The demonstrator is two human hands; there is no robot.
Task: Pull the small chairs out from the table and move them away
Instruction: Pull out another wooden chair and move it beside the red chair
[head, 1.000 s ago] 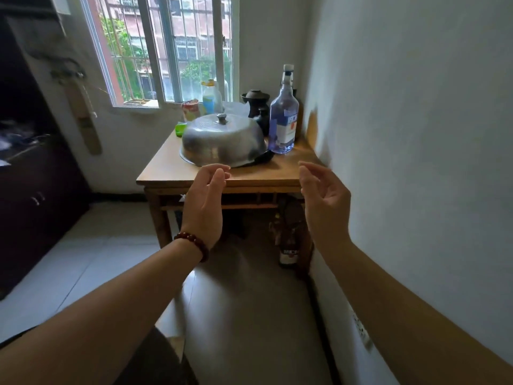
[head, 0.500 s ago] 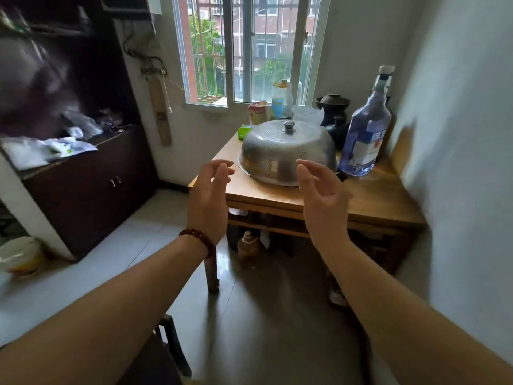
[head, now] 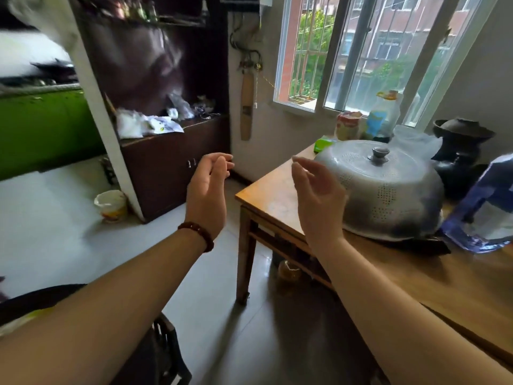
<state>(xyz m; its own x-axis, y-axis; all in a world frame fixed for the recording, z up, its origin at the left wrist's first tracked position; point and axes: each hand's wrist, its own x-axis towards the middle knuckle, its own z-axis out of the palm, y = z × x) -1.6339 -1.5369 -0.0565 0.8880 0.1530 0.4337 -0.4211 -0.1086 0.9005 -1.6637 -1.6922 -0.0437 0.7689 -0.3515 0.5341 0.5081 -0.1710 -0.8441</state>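
Observation:
A wooden table (head: 266, 195) stands at the right under the window. A dark small chair (head: 166, 354) shows partly at the bottom, below my left forearm, on the floor away from the table. My left hand (head: 206, 195), with a bead bracelet on the wrist, is raised in the air left of the table corner, fingers loosely curled and apart, holding nothing. My right hand (head: 319, 201) is raised over the table's near corner, fingers apart and empty. No chair shows under the table, only a jar (head: 288, 269) on the floor there.
A metal dome cover (head: 385, 190), a blue bottle (head: 483, 215), a black pot (head: 460, 151) and packets stand on the table. A dark cabinet (head: 172, 159) lines the far wall, with a white bucket (head: 111, 205) beside it. Tiled floor stretches to the left.
The view has swung left and closer: the table moved to the right of the frame and the cabinet and green counter came into sight. Both hands stay raised and empty.

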